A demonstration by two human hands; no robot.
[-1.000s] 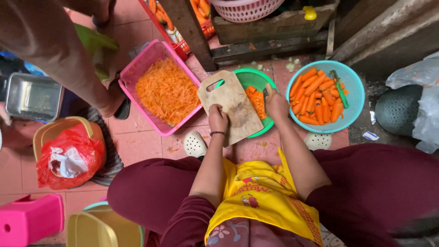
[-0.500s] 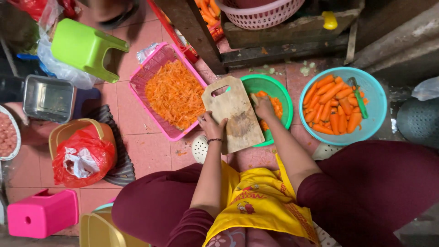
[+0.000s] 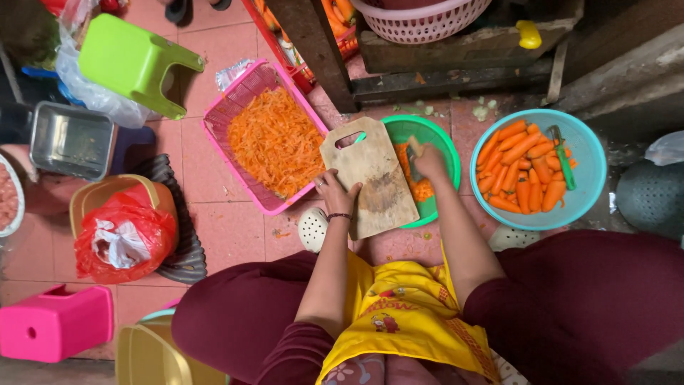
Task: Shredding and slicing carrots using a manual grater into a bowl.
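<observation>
Wooden cutting board (image 3: 374, 178), tilted over the green bowl (image 3: 436, 139) and gripped at its left edge.

The left hand (image 3: 336, 194) clasps the board's near left edge, fingers on top, a dark band at the wrist; the board's handle hole points to about 11 o'clock, toward the pink basket (image 3: 242, 100) heaped with shredded carrot (image 3: 274, 142). The right hand (image 3: 429, 161) is closed around a knife (image 3: 413, 158) at the board's 2 o'clock side, over the green bowl, where more shredded carrot shows. At 3 o'clock of the green bowl stands a teal bowl (image 3: 591, 171) of peeled whole carrots (image 3: 524, 175) with a green peeler (image 3: 563, 157) lying on them. At 9 o'clock of the basket are a metal tray (image 3: 71, 139) and a red plastic bag (image 3: 125, 232); a green stool (image 3: 135, 64) lies tipped at 10 o'clock.
</observation>
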